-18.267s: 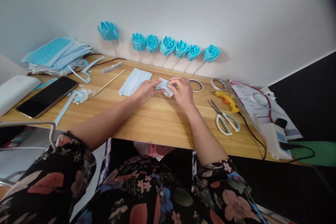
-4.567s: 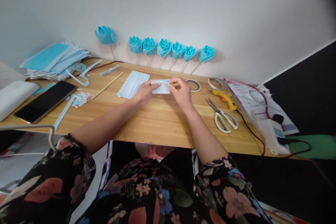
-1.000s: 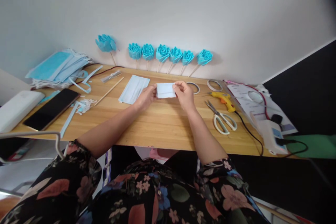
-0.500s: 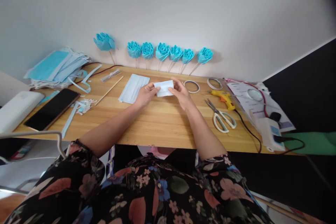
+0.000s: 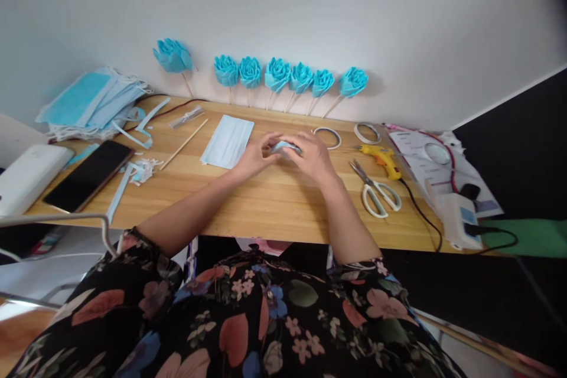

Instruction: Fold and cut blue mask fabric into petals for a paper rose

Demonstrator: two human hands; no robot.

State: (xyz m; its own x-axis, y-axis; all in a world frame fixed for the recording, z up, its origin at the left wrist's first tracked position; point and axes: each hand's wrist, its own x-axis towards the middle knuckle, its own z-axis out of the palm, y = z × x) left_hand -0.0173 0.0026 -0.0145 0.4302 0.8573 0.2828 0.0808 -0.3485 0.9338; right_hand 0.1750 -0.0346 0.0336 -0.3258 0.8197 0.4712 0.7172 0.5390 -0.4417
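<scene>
Between my hands, just above the wooden table, is a small piece of light blue mask fabric [image 5: 286,146], now mostly covered by fingers. My left hand [image 5: 257,155] pinches its left end, and my right hand [image 5: 311,156] grips the right end with the fingers curled over the top. A flat pale blue face mask [image 5: 228,140] lies just left of my left hand. Beyond my right hand sits a roll of tape [image 5: 328,146]. Scissors with white handles [image 5: 375,189] and a yellow glue gun [image 5: 381,159] rest to the right.
Several blue fabric roses [image 5: 277,75] on sticks lean against the wall. At left are stacked masks [image 5: 82,100], a phone [image 5: 88,176], a white box-like device [image 5: 31,177], scraps [image 5: 144,170] and a thin stick [image 5: 183,144]. A power strip [image 5: 460,221] stands at the right edge.
The fabric piece was held flat and facing me; now it is tilted or folded and largely hidden. My right fingers have curled over it. The camera view has shifted slightly.
</scene>
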